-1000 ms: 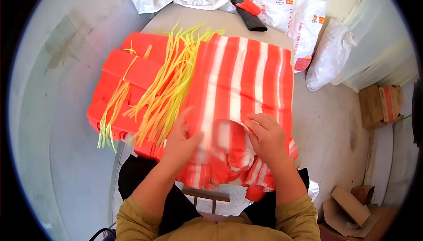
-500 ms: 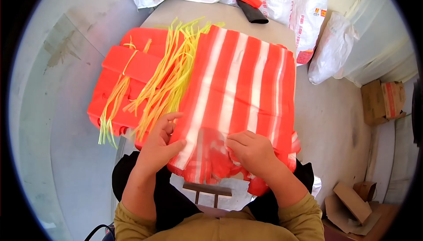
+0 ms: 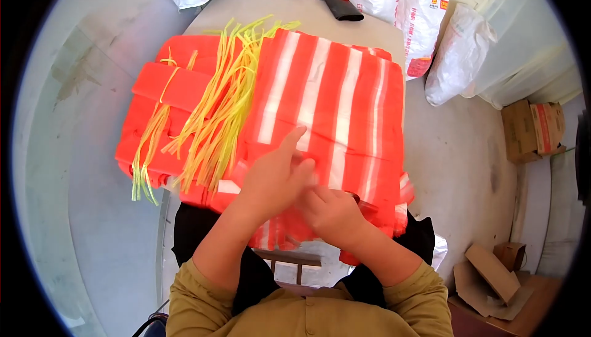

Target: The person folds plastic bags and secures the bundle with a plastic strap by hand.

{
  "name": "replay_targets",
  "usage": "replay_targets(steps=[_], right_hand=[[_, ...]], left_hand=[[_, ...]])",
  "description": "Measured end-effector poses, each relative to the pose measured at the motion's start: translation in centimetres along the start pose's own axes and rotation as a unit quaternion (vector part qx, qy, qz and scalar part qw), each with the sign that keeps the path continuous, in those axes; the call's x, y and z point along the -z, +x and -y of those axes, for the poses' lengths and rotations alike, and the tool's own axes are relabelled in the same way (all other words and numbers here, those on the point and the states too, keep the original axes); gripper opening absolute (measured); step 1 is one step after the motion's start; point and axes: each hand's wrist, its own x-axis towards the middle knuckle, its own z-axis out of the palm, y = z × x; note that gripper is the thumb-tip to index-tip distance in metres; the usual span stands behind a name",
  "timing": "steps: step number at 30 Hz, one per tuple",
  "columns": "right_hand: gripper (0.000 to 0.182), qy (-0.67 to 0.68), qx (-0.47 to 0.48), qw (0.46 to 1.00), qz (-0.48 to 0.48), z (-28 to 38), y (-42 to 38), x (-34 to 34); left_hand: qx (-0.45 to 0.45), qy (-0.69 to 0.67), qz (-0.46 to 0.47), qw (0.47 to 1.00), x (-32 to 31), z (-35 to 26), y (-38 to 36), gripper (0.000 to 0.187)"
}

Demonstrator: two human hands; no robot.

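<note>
A stack of red-and-white striped plastic bags (image 3: 326, 103) lies in front of me, its near edge loose and crumpled. My left hand (image 3: 274, 180) is over the near left part of the stack, index finger stretched forward and thumb apart from it. Close against it, my right hand (image 3: 335, 214) is closed, pinching a thin layer of the striped plastic at the near edge. The fingertips of both hands meet and are slightly blurred. Left of the stack, yellow plastic strips (image 3: 221, 109) lie across a folded red bundle (image 3: 172, 87) tied with the same strip.
A black and red roll-like object (image 3: 338, 1) lies at the table's (image 3: 265, 13) far edge. Behind stand white printed sacks (image 3: 418, 16). A white bag (image 3: 458, 53) and cardboard boxes (image 3: 532, 130) are to the right. My knees are under the near edge.
My left hand has moved right and forward, from the stack's left edge to beside my right hand. My right hand has shifted slightly left and down. The view has shifted a little.
</note>
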Motion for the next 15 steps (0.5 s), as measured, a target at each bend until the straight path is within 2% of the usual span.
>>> replay_targets(steps=[2,5,7,11,15], right_hand=[[0.015,-0.01,-0.001,1.0,-0.002,0.0,-0.1,0.3],[0.02,-0.004,-0.014,1.0,-0.002,-0.1,-0.4,0.4],[0.027,0.021,-0.029,0.999,-0.003,-0.4,-0.6,0.3],[0.025,0.058,-0.051,0.996,-0.041,-1.1,0.0,1.2],[0.019,0.085,-0.12,0.989,-0.011,-1.7,-0.2,1.5]], left_hand=[[0.043,-0.054,0.034,0.997,0.0,-0.1,0.1,0.052],[0.017,-0.039,0.023,0.999,-0.4,0.3,0.0,0.04],[-0.059,0.003,0.004,0.998,-1.0,1.6,0.0,0.036],[-0.205,0.113,-0.003,0.972,-0.7,1.6,0.0,0.034],[-0.203,0.109,0.04,0.972,0.2,1.3,-0.1,0.033]])
